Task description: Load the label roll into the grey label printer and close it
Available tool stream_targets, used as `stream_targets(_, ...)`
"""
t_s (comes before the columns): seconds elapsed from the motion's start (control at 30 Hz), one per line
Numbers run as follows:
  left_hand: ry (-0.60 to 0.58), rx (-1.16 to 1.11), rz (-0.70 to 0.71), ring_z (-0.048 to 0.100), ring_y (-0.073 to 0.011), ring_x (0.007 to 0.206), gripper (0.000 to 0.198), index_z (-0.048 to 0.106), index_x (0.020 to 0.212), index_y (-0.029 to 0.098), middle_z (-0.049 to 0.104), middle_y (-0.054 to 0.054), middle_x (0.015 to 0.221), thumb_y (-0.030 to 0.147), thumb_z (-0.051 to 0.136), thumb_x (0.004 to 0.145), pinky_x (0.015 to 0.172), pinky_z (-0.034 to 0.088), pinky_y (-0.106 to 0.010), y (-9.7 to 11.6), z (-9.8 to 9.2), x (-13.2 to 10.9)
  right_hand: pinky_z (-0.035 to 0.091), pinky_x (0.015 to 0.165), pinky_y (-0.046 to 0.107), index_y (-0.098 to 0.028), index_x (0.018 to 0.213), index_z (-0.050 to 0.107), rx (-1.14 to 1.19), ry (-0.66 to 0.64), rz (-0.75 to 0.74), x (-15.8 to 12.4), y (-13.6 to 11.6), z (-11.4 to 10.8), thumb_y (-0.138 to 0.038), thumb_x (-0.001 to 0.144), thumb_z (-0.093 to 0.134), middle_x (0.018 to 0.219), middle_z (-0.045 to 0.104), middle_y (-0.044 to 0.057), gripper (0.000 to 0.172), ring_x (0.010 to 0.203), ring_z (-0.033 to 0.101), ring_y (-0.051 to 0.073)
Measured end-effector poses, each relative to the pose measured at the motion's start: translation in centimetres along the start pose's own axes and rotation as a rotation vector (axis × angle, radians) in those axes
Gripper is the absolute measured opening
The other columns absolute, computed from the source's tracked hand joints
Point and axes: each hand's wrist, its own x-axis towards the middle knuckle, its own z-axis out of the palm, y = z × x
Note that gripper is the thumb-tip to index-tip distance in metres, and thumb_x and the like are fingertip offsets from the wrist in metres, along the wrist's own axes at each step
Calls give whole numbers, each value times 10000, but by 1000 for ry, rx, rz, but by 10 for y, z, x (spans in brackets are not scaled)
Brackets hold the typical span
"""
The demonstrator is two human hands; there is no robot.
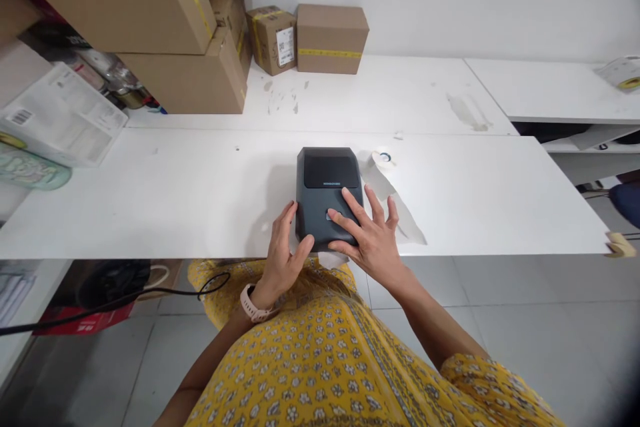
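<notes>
A dark grey label printer (330, 170) with a glossy black lid panel lies near the front edge of the white table. My left hand (284, 247) rests along its left side and front left corner, thumb and fingers apart. Spread over the printer's top is my right hand (373, 233), its index finger touching near a small light button at the middle. A strip of white paper (400, 210) lies beside the printer on the right, partly under my right hand. Behind it stands a small white roll (384, 160). Some white paper (333, 259) shows at the printer's front edge.
Cardboard boxes (185, 83) are stacked at the back left, with two smaller boxes (333, 40) by the wall. A white package (65, 113) and a green bottle (35, 167) sit at the far left. A black cable (150, 290) hangs below the table (475, 200).
</notes>
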Motion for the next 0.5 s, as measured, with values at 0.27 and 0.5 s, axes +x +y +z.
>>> stream_targets(0.27,25,-91,36,151,-265,1618,596,257,1636,352,226,-37,1733,444,418,1070,1322,165,-513,0,4,1,368,1247,542,-383,1595,302,741,159,310,-15,1,25,-659,1030,155,1764,105,-3,646,1615,200,271)
stream_targets(0.5,46,-210,310,242,-273,1595,518,507,1516,281,450,-40,1631,510,362,1075,1321,204,-517,45,-12,51,204,1301,624,-393,1591,337,735,209,179,31,5,-17,-734,995,196,1715,295,4,701,1599,244,314)
